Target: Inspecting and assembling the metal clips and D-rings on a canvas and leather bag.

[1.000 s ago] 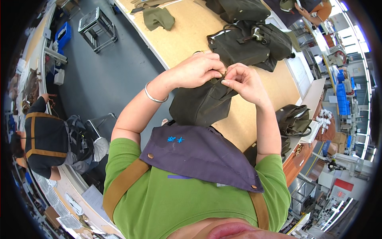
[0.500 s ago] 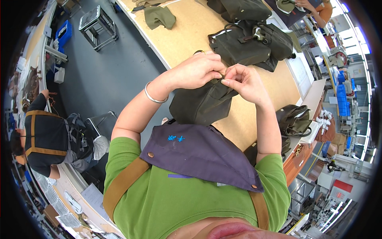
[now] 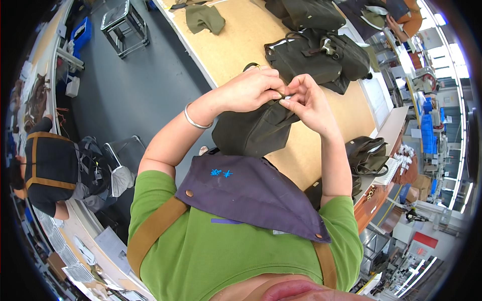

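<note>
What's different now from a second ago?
The right hand has shifted its fingers, knuckles slightly higher; at upper right, a co-worker's hand has come lower. The whole view has tilted a little. Nothing was visibly let go: both hands still pinch the dark fabric piece, and the dark bags stay on the table.

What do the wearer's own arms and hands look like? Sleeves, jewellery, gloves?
Left arm: short plain green sleeve, slim silver-coloured bangle at the wrist. Left hand: ungloved, with what looks like a gold-coloured ring. Right arm: matching short sleeve, no bangle visible. Right hand: ungloved. No cables visible on either arm.
</note>
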